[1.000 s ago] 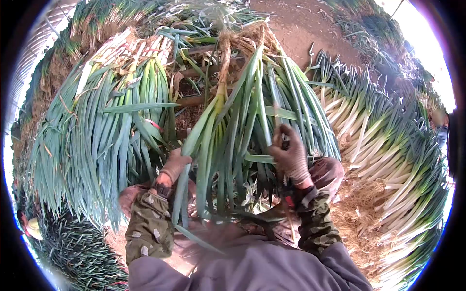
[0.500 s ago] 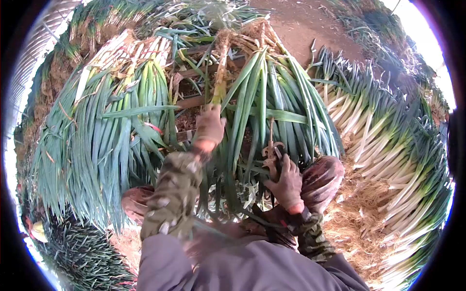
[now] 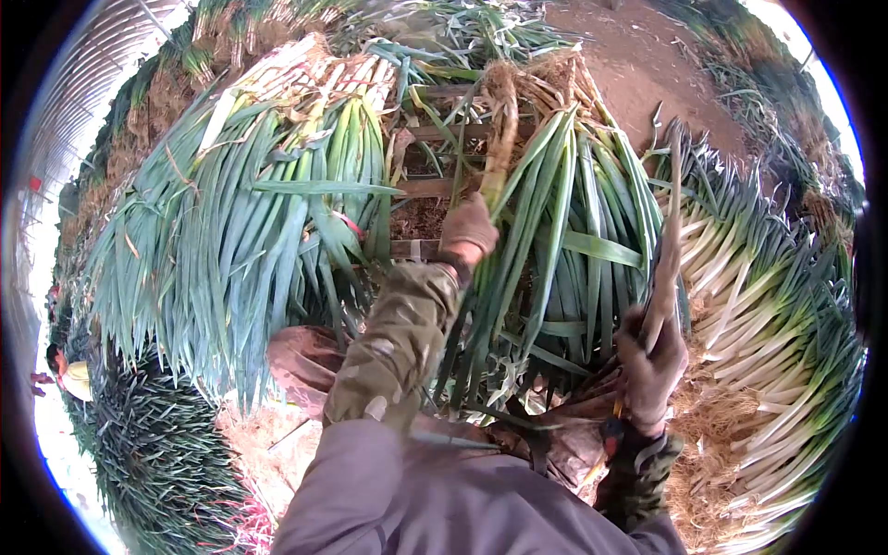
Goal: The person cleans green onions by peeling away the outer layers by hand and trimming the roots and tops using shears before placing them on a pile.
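Note:
My left hand (image 3: 470, 228), gloved, is closed around the stalk of a long green onion (image 3: 500, 125), whose roots point away from me. Its green leaves hang toward my lap beside a bundle of green onions (image 3: 583, 203). On the right, my gloved right hand (image 3: 653, 365) is raised near my knee, fingers closed on a long, limp brownish strip (image 3: 666, 250) that looks like a withered leaf. The strip reaches up past the bundle's right side. A small orange-and-black item (image 3: 612, 431) shows by my right wrist.
A large pile of green onions (image 3: 231, 231) lies at the left, roots away from me. Wooden slats (image 3: 430, 188) show between the piles. At the right, a long row of green onions (image 3: 749, 296) lies on the ground near loose dry roots (image 3: 717, 421).
My right hand has moved right and lifted, with the brownish strip now stretched upward from it. My left hand stays on the onion stalk. The whole view has shifted sideways.

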Motion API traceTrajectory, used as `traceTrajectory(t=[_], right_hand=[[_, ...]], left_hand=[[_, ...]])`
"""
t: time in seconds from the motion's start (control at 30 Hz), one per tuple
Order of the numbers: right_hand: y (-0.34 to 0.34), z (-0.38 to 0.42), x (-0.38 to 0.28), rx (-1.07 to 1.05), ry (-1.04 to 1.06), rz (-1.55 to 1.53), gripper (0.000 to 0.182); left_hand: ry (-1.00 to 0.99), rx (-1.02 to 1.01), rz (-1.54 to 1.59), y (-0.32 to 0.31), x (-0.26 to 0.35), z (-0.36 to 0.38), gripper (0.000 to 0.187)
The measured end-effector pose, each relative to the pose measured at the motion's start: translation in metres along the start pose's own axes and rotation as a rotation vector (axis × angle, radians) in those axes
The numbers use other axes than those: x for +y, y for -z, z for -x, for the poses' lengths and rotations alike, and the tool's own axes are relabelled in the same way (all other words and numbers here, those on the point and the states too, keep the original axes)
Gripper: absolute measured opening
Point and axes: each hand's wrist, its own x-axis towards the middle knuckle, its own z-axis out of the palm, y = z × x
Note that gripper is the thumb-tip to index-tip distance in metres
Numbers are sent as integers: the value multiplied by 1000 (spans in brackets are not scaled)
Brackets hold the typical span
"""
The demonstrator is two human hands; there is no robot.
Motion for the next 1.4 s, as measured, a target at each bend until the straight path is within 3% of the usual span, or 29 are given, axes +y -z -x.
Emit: traceTrajectory(t=[0.07,0.13,0.17,0.23,0.27,0.33,0.37,0.4,0.43,0.5,0.53,0.57,0.6,0.67,0.73,0.8,0.83,0.93,1.03,1.13,1.27,1.4], right_hand=[[-17,-23,-28,-122,-52,-7,41],[-57,-36,-23,-235,121,9,54],[-78,-39,-20,-292,174,8,59],[-109,-39,-2,-359,153,-39,64],[-118,-38,10,-393,13,-27,64],[-134,-29,37,-317,1,-29,64],[-134,-26,45,-362,-29,22,66],[-133,-22,55,-389,16,61,65],[-127,-19,52,-399,13,123,65],[-120,-15,57,-366,-44,144,63],[-116,-17,66,-280,7,86,61],[-107,-21,63,-245,-18,94,60],[-99,-23,57,-213,-44,96,59],[-91,-16,35,-313,-9,190,58],[-100,1,24,-477,140,191,61],[-118,25,19,-587,109,177,69],[-130,35,19,-581,118,224,68],[-152,54,38,-606,96,360,67],[-147,62,47,-559,28,424,71],[-145,63,52,-546,41,462,73],[-156,62,51,-580,68,490,75],[-169,56,50,-617,32,545,74]], left_hand=[[-39,-39,-64,-10,18,26,59],[-172,91,-8,-37,5,38,65],[-17,-221,121,-13,12,40,88],[-117,-105,493,-74,-30,6,89],[-122,-156,486,-63,-38,8,86],[-101,-321,347,-31,-44,10,81],[-124,-297,395,-43,-51,4,70],[-62,-305,234,-45,-45,0,63],[-140,-309,281,-71,-52,-20,62],[-133,-349,329,-58,-52,-14,59],[-52,-389,329,-7,-38,8,57],[1,-372,492,6,-48,11,47],[-78,-376,441,15,-65,2,39],[-26,-378,715,53,-86,24,33],[-73,-347,654,72,-108,37,34],[-78,-345,517,53,-135,41,33],[-105,-348,708,24,-158,37,35],[63,-337,1019,-1,-161,45,41],[77,-148,759,-6,-150,48,40],[75,-177,787,-5,-147,49,37],[45,-31,713,-18,-143,50,35],[63,-88,860,-30,-151,43,36]])
